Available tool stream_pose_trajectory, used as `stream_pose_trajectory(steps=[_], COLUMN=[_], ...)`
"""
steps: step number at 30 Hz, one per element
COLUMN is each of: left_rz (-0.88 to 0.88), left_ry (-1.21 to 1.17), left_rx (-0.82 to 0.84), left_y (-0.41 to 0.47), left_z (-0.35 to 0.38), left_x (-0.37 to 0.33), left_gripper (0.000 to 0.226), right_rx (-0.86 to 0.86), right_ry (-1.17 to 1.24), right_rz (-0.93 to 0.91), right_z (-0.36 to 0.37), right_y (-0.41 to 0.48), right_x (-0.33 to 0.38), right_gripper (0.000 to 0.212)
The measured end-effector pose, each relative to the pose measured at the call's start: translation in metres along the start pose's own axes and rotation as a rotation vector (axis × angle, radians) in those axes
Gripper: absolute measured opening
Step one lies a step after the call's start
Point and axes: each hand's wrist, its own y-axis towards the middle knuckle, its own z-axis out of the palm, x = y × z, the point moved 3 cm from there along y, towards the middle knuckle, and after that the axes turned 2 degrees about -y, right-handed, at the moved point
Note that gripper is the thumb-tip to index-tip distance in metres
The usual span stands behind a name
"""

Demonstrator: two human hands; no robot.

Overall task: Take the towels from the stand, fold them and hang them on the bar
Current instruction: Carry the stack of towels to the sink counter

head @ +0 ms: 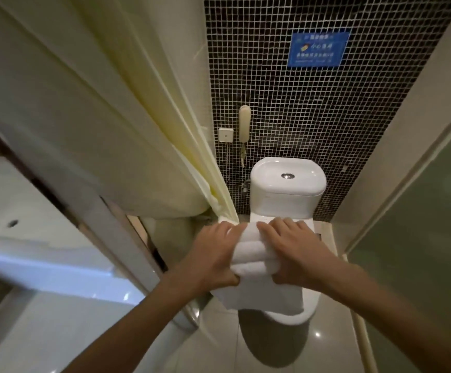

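A folded white towel is held in front of me, over the toilet. My left hand grips its left side, fingers on top and thumb underneath. On the right side my right hand holds it the same way. A lower fold of the towel hangs below both hands and hides the toilet seat. No stand or bar is in view.
A cream shower curtain hangs at the left, beside a bathtub. A dark mosaic wall behind the toilet carries a blue sign and a wall phone. Frosted glass stands at the right.
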Motion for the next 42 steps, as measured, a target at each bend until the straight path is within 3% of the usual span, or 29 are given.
stream_pose_trajectory(steps=[12,24,42], left_rz=[-0.426,-0.913,-1.343], left_ry=[-0.117,0.000,0.084], left_rx=[-0.030,-0.090,-0.188], left_y=[-0.139,-0.328,-0.536], left_z=[0.015,0.006,-0.028], left_x=[0.032,0.080,0.123], left_gripper=[0.087,0.094,0.094], right_rx=[0.021,0.005,-0.114], right_ry=[0.080,0.033,-0.005], right_rz=[-0.440,-0.855,-1.282], right_z=[0.031,0.022,-0.009], right_y=[0.036,0.064,0.073], right_x=[0.111,0.312,0.556], right_gripper=[0.093,0.088,0.091])
